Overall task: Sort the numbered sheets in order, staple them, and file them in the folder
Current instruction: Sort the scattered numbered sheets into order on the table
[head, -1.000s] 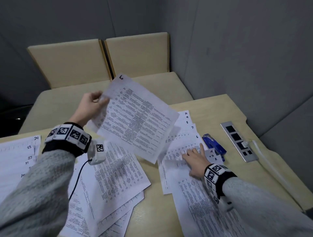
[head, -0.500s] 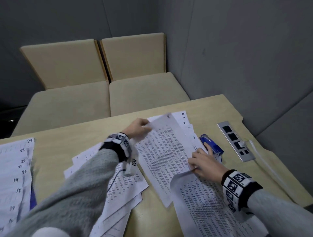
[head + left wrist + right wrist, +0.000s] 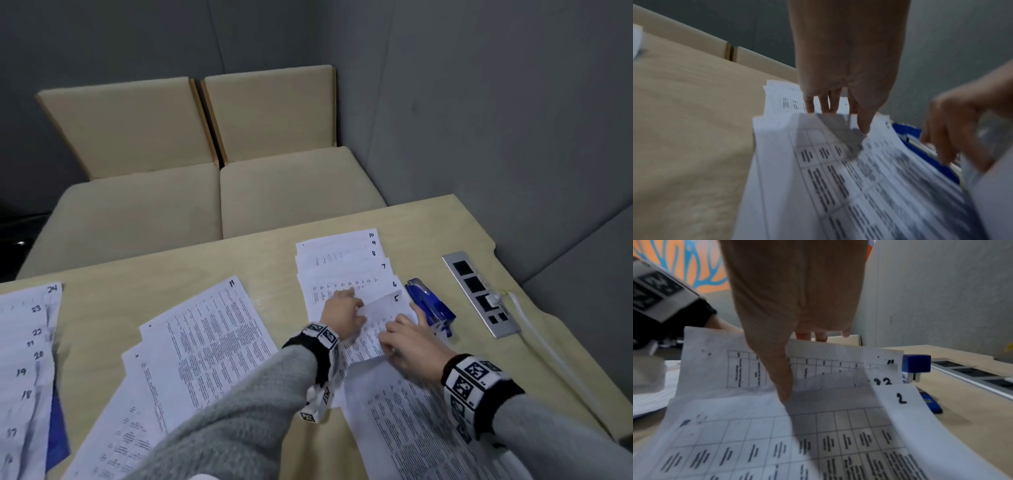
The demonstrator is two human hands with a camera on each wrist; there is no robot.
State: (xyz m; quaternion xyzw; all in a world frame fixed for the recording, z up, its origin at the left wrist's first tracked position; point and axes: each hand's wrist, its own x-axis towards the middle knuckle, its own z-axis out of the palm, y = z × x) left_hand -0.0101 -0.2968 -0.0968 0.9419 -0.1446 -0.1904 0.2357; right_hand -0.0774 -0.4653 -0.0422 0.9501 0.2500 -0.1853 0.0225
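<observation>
Sheets 10 to 6 (image 3: 342, 260) lie fanned at the table's far right. My left hand (image 3: 342, 313) (image 3: 840, 116) pinches the top edge of sheet 5 (image 3: 385, 308) (image 3: 838, 170), thumb above and fingers beneath, just below sheet 6. My right hand (image 3: 400, 339) (image 3: 801, 366) grips the raised top edge of the low-numbered sheets (image 3: 411, 428) (image 3: 818, 434), which overlap sheet 5's lower part. A blue stapler (image 3: 431, 305) (image 3: 915, 365) stands just right of both hands. A blue folder (image 3: 56, 435) peeks out under the left pile.
Sheet 11 (image 3: 212, 329) tops a loose pile at the table's middle. Sheets 24 down to 17 (image 3: 24, 359) are fanned at the left edge. A metal socket strip (image 3: 479, 291) with a white cable (image 3: 534, 335) lies at the right. Beige seats (image 3: 212, 198) stand beyond the table.
My left hand brought sheet 5 down from the air across to the right pile. My right hand went from pressing flat on the pile to lifting the lower sheets' edge.
</observation>
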